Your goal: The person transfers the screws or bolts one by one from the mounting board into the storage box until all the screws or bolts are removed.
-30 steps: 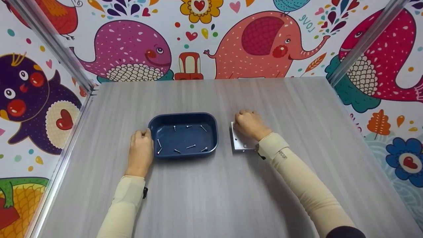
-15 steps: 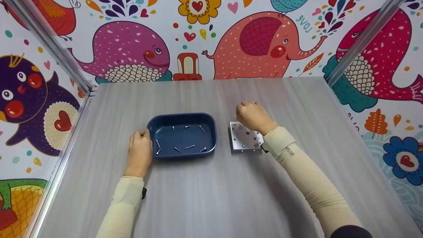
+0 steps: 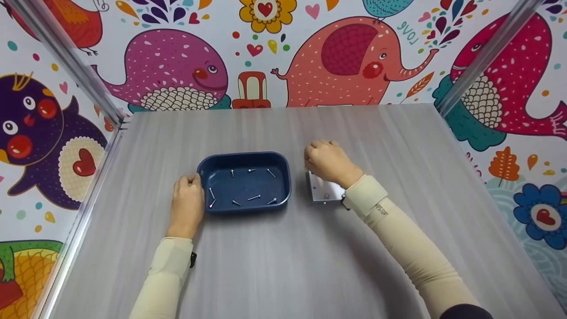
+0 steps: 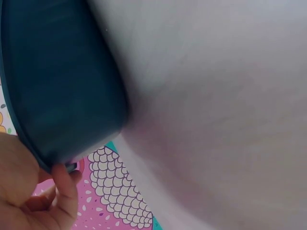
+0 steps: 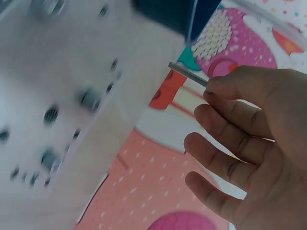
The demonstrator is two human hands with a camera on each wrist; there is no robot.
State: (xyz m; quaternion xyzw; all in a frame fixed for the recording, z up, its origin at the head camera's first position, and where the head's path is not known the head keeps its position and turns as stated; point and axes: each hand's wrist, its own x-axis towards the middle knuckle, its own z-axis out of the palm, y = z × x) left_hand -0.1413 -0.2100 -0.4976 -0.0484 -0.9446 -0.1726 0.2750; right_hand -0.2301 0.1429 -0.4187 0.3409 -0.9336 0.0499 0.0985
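My left hand (image 3: 188, 207) holds the left end of a dark blue tray (image 3: 232, 188), its thumb and fingers at the rim in the left wrist view. Several silver screws (image 3: 254, 197) lie scattered in the tray. To the right sits a silver metal plate (image 3: 327, 190) with holes and some screw heads standing in it. Over its far left corner is my right hand (image 3: 332, 165), partly covering the plate in the head view. Thumb and index finger pinch a screw (image 5: 188, 76) by one end, its shank pointing away from the hand; the other fingers are spread.
The grey wood-grain table (image 3: 257, 261) runs back to a cartoon-printed wall (image 3: 266, 48). Metal frame posts (image 3: 491, 57) rise at the table's far corners. A narrow strip of tabletop separates tray and plate.
My right hand lifted away from the plate toward the back, uncovering most of it, then came left and slightly forward with the screw. The left hand and the tray stay put.
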